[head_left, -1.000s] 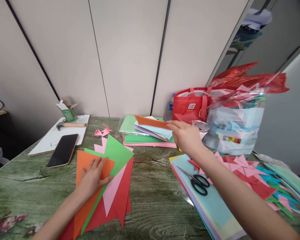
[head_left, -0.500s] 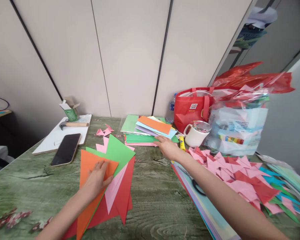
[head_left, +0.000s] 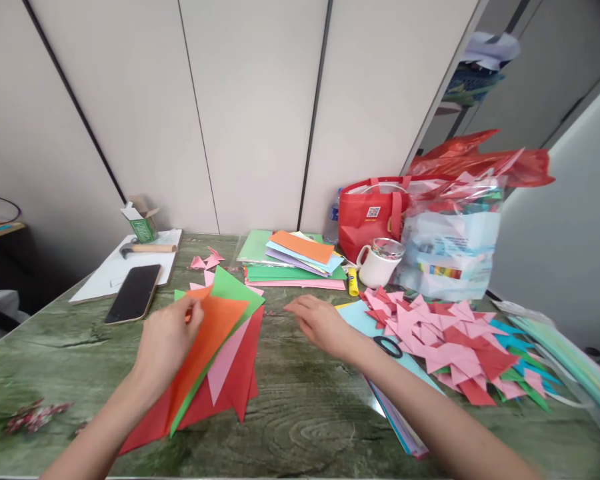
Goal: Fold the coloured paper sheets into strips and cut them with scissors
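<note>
My left hand point(head_left: 166, 337) pinches the upper left edge of an orange paper sheet point(head_left: 218, 323), which is partly raised off the pile. Beneath it, fanned out, lie a green sheet point(head_left: 234, 292), a pink folded piece point(head_left: 227, 367) and several red sheets point(head_left: 243, 377). Over the table's middle is my right hand point(head_left: 325, 327), fingers stretched out, holding nothing. It is just left of a stack of pale coloured sheets point(head_left: 363, 319) with black-handled scissors point(head_left: 388, 346) on top, partly covered by my forearm.
Paper stacks point(head_left: 300, 273) lie at the back beside a yellow glue stick point(head_left: 353, 282) and white mug point(head_left: 377, 267). Folded pink and red pieces point(head_left: 445, 333) are heaped at right, before bags point(head_left: 447, 250). A phone point(head_left: 134, 293) and hammer point(head_left: 150, 248) are at left.
My left hand has gone from lying on the orange sheet to lifting its edge. My right hand has drawn back from the rear paper stack toward me. The view has shifted slightly.
</note>
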### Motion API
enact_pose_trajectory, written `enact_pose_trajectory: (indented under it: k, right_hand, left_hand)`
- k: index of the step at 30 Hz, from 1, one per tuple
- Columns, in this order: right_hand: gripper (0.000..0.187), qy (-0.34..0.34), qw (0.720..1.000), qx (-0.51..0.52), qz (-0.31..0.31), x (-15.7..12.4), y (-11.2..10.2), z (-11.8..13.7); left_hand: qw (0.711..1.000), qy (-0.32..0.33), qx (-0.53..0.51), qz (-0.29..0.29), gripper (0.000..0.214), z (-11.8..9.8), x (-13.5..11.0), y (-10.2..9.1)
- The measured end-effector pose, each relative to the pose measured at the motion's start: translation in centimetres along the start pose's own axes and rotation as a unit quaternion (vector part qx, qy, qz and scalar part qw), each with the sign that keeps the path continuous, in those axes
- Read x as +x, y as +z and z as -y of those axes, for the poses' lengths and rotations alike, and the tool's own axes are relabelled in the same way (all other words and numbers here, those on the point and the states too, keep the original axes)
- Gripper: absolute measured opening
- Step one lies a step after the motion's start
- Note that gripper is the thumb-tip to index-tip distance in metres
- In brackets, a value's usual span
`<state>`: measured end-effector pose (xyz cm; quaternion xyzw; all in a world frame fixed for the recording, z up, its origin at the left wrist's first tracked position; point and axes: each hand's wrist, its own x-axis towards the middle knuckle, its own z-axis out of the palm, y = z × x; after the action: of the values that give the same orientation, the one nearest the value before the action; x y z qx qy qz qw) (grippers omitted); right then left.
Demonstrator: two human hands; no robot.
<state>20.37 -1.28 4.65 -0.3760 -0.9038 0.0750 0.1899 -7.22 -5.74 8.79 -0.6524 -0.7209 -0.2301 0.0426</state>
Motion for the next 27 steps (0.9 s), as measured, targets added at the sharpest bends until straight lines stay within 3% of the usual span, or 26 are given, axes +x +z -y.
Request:
enact_pose_trajectory:
  k: [4,7,9,12,15,19,22,27]
  right_hand:
    - [0.029,0.023,0.986,0.101,-0.133,-0.6,-0.4,1.8]
    - [0.029,0.006,0.976,0.087,-0.198,-1.1,-1.4,3.2]
    - [0.033,-0.057,0.981,0.027,-0.186,-1.7,-2.1,4.4]
    - [0.042,-0.16,0.976,-0.079,-0.123,-2.6,-2.7,6.0]
    - [0.064,-0.197,0.965,-0.15,-0.088,-3.0,-2.6,6.7]
    - [0.037,-0.181,0.95,-0.228,-0.114,-3.1,-1.7,6.0]
    - [0.027,-0.191,0.939,-0.257,-0.126,-3.5,-1.1,5.3]
    - [0.028,-0.187,0.942,-0.275,-0.035,-5.5,-1.4,6.0]
  left_hand:
    - [0.981,0.026,-0.111,-0.159,0.027,-3.1,-1.0,-1.7]
    - [0.965,0.043,-0.169,-0.195,0.023,-4.8,-1.6,-2.3]
    - [0.958,0.029,-0.209,-0.197,0.022,-5.6,-1.8,-2.5]
    - [0.944,-0.022,-0.277,-0.179,0.023,-6.4,-1.6,-2.6]
    - [0.929,-0.07,-0.338,-0.131,0.025,-6.4,-1.2,-2.2]
    - [0.912,-0.113,-0.389,-0.059,0.031,-5.3,-0.4,-0.7]
    - [0.917,-0.121,-0.379,-0.036,0.034,-3.9,0.4,1.1]
    - [0.935,-0.099,-0.338,0.051,0.046,-2.3,0.6,4.5]
